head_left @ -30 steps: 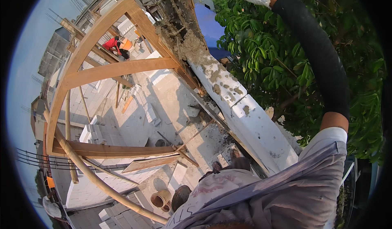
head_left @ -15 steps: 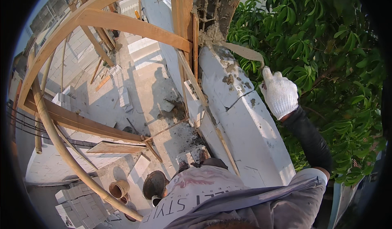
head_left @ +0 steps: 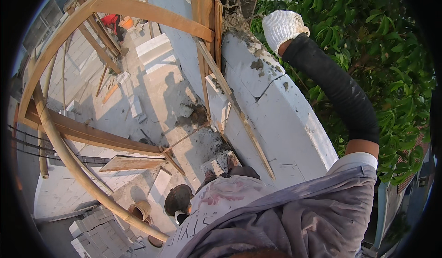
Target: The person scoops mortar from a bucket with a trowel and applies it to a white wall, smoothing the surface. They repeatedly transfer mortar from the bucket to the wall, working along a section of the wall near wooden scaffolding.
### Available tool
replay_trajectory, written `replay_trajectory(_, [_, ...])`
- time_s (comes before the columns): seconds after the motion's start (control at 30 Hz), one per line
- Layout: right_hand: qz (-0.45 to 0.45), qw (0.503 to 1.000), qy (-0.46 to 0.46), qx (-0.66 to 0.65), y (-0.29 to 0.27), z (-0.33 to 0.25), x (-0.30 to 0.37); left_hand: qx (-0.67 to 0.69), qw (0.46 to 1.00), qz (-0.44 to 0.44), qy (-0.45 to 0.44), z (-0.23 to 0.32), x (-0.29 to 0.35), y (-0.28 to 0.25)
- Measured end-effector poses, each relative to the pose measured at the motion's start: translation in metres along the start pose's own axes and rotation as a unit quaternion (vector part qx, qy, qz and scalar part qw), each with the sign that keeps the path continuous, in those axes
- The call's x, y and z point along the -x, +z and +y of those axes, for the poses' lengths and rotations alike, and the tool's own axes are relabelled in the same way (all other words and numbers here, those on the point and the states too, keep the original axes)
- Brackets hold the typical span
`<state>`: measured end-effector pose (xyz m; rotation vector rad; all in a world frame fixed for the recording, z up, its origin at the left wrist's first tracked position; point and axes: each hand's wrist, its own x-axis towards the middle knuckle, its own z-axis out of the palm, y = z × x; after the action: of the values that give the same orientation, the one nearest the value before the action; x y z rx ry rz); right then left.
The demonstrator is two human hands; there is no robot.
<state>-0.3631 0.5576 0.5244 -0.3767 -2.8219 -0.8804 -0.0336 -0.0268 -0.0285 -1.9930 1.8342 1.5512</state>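
Note:
My right hand, in a white knit glove below a black sleeve, is closed above the far end of the white block wall. Half a second ago it held a trowel by the handle; the hand now hides the tool. Right by the glove is a concrete column with exposed rebar, with wet mortar at its foot. Splotches of mortar dot the wall top. My left hand is out of view.
Wooden posts and a curved timber frame stand left of the wall. Leafy branches crowd its right side. On the floor below are a black bucket and stacked blocks. A person in red bends down far off.
My right hand has moved up and left toward the column, its arm reaching farther forward. The trowel blade has gone out of sight. A person in red has come into view.

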Motion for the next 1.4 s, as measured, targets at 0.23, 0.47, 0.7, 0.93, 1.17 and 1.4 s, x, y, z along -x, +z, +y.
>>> replay_trajectory(0.23, [0.138,0.990,0.031,-0.017,0.002,0.015,-0.007,-0.018,0.998,0.028,0.059,0.025,-0.024,-0.015])
replay_trajectory(0.47, [0.139,0.928,0.096,-0.331,-0.017,-0.034,0.164,0.000,0.982,0.017,0.188,0.064,-0.020,0.010])
replay_trajectory(0.7, [-0.202,0.819,-0.148,-0.516,0.135,-0.242,0.277,0.052,0.946,-0.197,0.254,0.173,0.057,0.042])
replay_trajectory(0.93, [-0.013,0.834,-0.171,-0.525,0.163,-0.369,0.208,0.017,0.875,-0.322,0.361,0.268,0.154,0.061])
replay_trajectory(1.17, [0.005,0.869,-0.272,-0.414,0.104,-0.292,0.241,0.097,0.794,-0.403,0.445,0.293,0.186,0.090])
replay_trajectory(1.4, [-0.059,0.888,-0.339,-0.306,0.109,-0.306,0.181,0.129,0.790,-0.374,0.468,0.306,0.233,0.098])
